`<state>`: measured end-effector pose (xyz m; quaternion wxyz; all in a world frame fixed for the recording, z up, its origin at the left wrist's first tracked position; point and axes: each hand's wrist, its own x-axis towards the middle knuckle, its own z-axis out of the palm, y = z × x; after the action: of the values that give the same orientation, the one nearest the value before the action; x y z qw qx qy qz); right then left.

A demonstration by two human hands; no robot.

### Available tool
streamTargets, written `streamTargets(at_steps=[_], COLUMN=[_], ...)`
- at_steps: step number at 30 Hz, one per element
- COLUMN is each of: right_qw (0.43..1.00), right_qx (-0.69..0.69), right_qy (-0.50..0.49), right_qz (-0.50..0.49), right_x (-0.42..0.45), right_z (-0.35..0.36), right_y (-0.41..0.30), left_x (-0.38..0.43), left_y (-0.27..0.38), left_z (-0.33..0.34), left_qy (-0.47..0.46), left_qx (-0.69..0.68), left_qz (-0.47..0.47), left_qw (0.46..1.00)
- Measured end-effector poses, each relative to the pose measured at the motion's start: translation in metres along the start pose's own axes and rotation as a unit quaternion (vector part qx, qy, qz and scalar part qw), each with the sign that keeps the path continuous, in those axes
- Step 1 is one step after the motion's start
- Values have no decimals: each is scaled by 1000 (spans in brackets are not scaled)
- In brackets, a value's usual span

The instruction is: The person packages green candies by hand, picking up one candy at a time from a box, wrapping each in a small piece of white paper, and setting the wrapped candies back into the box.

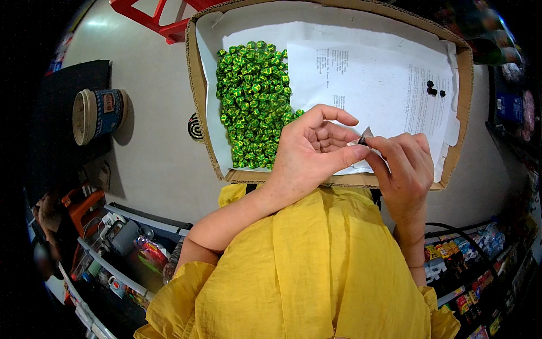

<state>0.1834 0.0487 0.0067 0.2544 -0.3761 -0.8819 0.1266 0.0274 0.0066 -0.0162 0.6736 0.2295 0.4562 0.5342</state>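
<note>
A cardboard tray [464, 97] lined with white paper lies before me. In its left part is a pile of small green-and-yellow wrapped pieces [254, 101]. A printed sheet [372, 84] covers much of the right part, with several small dark pieces [431, 87] on it. My left hand [315, 146] and my right hand [400, 163] meet over the tray's near edge. Between their fingertips is a small dark piece in a pale, partly spread wrapper [363, 140]. The left thumb and the right thumb and forefinger pinch it; the other left fingers are curled.
A red plastic stool [165, 25] stands beyond the tray. At left a blue-and-white plastic tub [101, 114] is on a black surface, and a black coil [194, 127] lies beside the tray. Shelves of packaged goods [461, 254] are at lower right; a person [51, 216] is at far left.
</note>
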Motion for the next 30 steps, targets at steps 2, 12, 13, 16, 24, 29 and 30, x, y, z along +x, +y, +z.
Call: streamTargets(at_steps=[2, 12, 13, 16, 24, 29, 30], right_qw=[1000, 998, 1000, 999, 999, 1000, 1000], right_qx=[-3, 43, 19, -14, -10, 10, 10], right_qy=[-7, -17, -11, -5, 9, 0, 0], right_qz=[-19, 46, 7, -37, -45, -27, -27], right_x=[1, -9, -10, -16, -18, -17, -15], right_z=[-1, -9, -8, -6, -4, -4, -4], right_y=[0, -2, -2, -2, -5, -7, -8], left_x=[1, 2, 2, 1, 1, 3, 3], left_y=[0, 3, 2, 1, 1, 3, 4], left_z=[-1, -5, -5, -3, -4, -8, -9], left_qy=[-5, -3, -3, -8, -39, -47, -49], left_qx=[-3, -75, -75, -113, -93, -72, -69], left_qz=[-2, -59, -59, -65, -74, -87, -88], left_qw=[1000, 995, 995, 991, 992, 992, 993])
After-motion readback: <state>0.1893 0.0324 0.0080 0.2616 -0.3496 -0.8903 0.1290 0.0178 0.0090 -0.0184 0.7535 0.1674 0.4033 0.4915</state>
